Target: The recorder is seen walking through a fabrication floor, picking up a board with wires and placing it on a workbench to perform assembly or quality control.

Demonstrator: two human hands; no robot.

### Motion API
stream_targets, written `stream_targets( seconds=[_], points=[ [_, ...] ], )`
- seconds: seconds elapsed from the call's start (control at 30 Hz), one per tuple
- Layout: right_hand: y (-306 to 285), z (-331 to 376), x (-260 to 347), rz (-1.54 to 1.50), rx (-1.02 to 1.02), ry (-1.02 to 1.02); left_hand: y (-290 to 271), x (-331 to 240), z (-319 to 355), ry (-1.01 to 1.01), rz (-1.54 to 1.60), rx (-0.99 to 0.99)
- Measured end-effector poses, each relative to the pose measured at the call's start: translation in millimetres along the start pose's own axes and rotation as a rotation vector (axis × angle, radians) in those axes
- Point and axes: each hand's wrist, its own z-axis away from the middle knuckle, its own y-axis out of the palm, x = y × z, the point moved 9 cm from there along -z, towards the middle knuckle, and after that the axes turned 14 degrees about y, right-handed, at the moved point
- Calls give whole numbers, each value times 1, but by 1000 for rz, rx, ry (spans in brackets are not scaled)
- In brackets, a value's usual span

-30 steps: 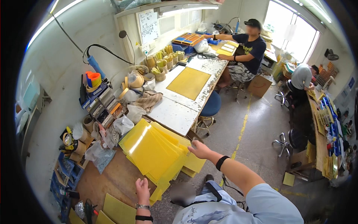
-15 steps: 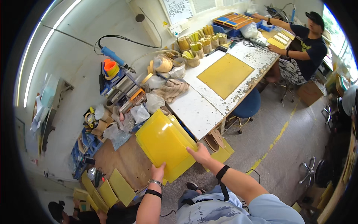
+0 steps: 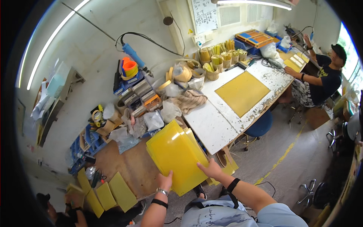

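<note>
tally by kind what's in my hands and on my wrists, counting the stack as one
stack of glossy yellow rectangular sheets, between left hand and right hand: 1
black wristbands: 2
silver metal bracelet or watch: 1
total: 4

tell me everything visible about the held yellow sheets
Thin, glossy, plastic-looking yellow sheets, roughly rectangular, stacked with uneven edges and a bright reflection on top. The left hand holds their left edge, the right hand their right edge, near the brown tabletop; whether they rest on anything is unclear.
</note>
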Motion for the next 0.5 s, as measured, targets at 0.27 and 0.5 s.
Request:
stream_targets(
  seconds=[0.27, 0.5],
  points=[
    [-5, 2, -27, 117, -68, -35, -18, 37, -26, 155, 48, 20],
    [-32, 114, -141, -726, -95, 395, -6, -116, 76, 573, 359, 475]
  ],
)
